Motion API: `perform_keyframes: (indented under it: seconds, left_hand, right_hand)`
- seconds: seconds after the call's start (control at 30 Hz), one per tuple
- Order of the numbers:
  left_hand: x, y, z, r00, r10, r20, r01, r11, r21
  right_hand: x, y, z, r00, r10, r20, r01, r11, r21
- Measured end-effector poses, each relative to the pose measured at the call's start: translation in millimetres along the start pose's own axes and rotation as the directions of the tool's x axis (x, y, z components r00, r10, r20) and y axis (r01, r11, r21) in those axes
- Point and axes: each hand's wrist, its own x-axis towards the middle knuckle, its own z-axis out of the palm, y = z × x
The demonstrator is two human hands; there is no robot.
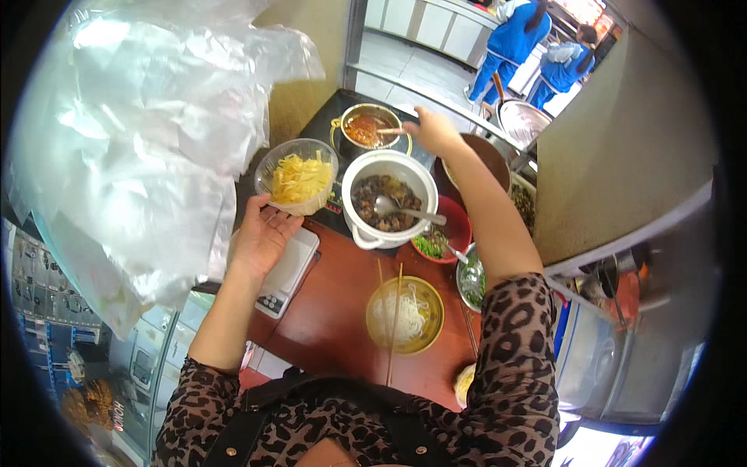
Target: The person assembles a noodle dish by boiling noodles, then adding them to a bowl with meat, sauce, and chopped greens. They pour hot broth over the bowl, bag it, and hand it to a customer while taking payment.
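Observation:
My left hand [265, 238] supports a clear plastic bowl [264, 169] from its near rim and underside. Flat yellow strips [302, 178], like wide noodles or tofu skin, fill it. At the back, my right hand [433, 133] grips the light handle of a utensil [390, 131] that dips into a small metal pot [352, 142] of red, oily sauce; its far end is hidden in the sauce. In front of that pot stands a white lidded-style crock [366, 238] of dark chopped food, with a metal spoon [411, 213] resting inside.
Chopsticks [397, 315] lie across a yellow bowl [433, 341] of white noodles. A red bowl [462, 216] and a metal bowl [465, 295] hold chopped greens. A white kitchen scale [303, 248] sits left. Plastic bags [152, 146] hang at left. Two people [516, 35] stand beyond the counter.

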Motion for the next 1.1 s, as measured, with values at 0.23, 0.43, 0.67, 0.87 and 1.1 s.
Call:
perform_keyframes:
  seconds: [0.23,0.43,0.67,0.87,1.1]
  left_hand:
    - [34,-11,12,0.998,-0.02,-0.053,0.025,0.994,0.102]
    - [54,-12,19,1.0,0.02,-0.024,-0.018,0.996,0.084]
    - [65,-10,27,0.998,0.05,-0.046,-0.048,0.997,0.056]
    - [65,-7,25,0.999,0.03,-0.025,-0.029,0.999,0.041]
    - [65,-9,23,0.998,0.026,-0.049,-0.024,0.998,0.054]
  right_hand:
    - [39,9,39,0.999,-0.012,-0.038,0.019,0.983,0.182]
    - [23,3,4,0.913,-0.304,-0.271,0.325,0.945,0.035]
    - [7,0,19,0.885,-0.432,-0.174,0.42,0.902,-0.102]
    - [7,11,35,0.993,0.119,-0.02,-0.084,0.796,0.599]
    - [9,19,39,0.949,0.164,0.268,-0.314,0.443,0.84]
